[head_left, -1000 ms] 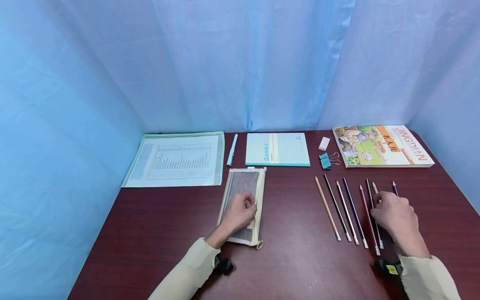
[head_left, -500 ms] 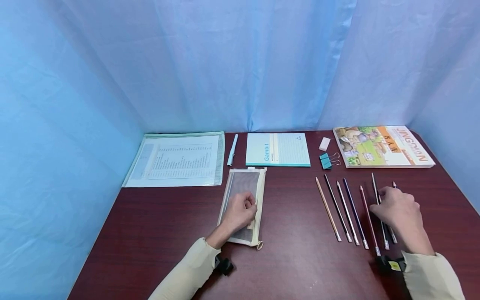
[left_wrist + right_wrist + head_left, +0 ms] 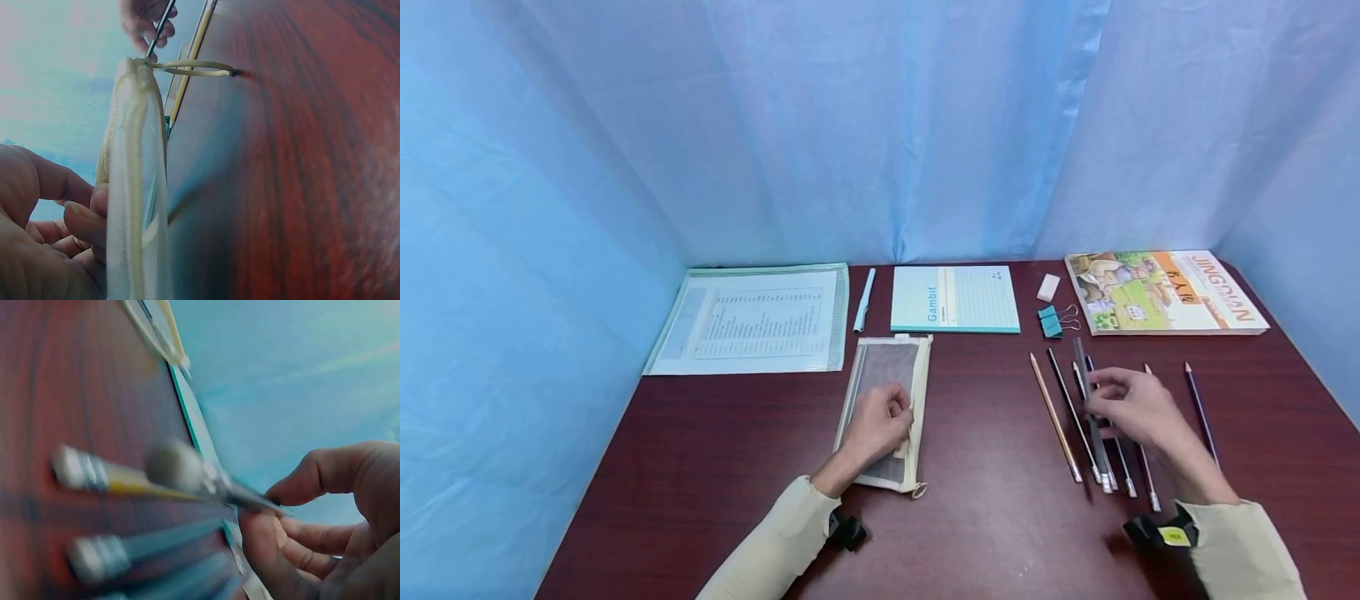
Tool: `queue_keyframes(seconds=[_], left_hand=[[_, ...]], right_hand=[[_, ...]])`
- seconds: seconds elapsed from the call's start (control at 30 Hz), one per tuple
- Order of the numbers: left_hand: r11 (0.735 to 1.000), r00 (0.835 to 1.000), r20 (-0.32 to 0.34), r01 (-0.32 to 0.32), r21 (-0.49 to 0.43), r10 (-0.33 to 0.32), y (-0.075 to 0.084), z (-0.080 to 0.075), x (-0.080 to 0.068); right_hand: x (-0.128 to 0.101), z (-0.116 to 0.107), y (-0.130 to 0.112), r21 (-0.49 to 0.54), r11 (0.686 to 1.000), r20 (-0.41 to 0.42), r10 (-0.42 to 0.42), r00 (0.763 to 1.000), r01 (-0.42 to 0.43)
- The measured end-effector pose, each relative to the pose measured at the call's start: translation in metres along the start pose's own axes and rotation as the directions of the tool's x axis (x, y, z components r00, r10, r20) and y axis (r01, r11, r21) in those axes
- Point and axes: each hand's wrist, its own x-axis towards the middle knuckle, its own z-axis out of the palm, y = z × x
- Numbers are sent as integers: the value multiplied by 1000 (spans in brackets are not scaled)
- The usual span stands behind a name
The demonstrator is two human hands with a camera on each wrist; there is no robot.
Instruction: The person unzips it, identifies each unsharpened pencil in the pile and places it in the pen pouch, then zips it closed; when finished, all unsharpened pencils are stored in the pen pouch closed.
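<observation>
My right hand [image 3: 1131, 406] pinches one dark pencil [image 3: 1088, 400] lifted over the row near the desk's right edge, my left hand [image 3: 880, 425] grips the mesh pouch [image 3: 887, 371] mid-desk, so nothing looks bagged yet and the other pencils [image 3: 1055, 415] wait.

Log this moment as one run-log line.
left hand: grips cream mesh zip pouch | right hand: pinches dark pencil, raised over pencil row

Curtained study desk [image 3: 985, 517], notebook [image 3: 955, 298], pencils [image 3: 1056, 417]
</observation>
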Motion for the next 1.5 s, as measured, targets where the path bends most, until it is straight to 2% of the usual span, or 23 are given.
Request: queue_keyframes(seconds=[0.17,0.37,0.47,0.67,0.73,0.83,0.97,1.1,1.4,1.5], left_hand=[[1000,1000,8,-1,-9,1,0,0,0],[1000,1000,6,-13,-10,13,2,0,0],[1000,1000,-1,-17,-3,17,2,-1,0],[1000,1000,0,-4,1,4,1,0,1],[1000,1000,3,3,-1,-3,1,0,1],[1000,1000,8,12,1,-12,2,0,1],[1000,1000,13,20,8,-20,3,-1,1],[1000,1000,15,22,10,-22,2,-2,1],[1000,999,23,30,1,-30,1,-2,1],[1000,1000,21,21,-1,-21,0,-2,1]], right_hand=[[7,29,-12,206,979,165,-33,986,-2],[14,67,-27,389,920,310,-94,946,-36],[20,86,-35,439,897,354,-116,928,-55],[36,121,-54,471,878,402,-126,907,-86],[41,130,-60,476,873,404,-113,908,-103],[47,142,-69,485,866,380,-78,922,-127],[51,154,-80,512,847,300,-19,954,-144],[49,163,-88,536,834,235,5,972,-134],[41,170,-95,524,845,203,-2,979,-107],[38,166,-94,502,860,200,-15,980,-90]])
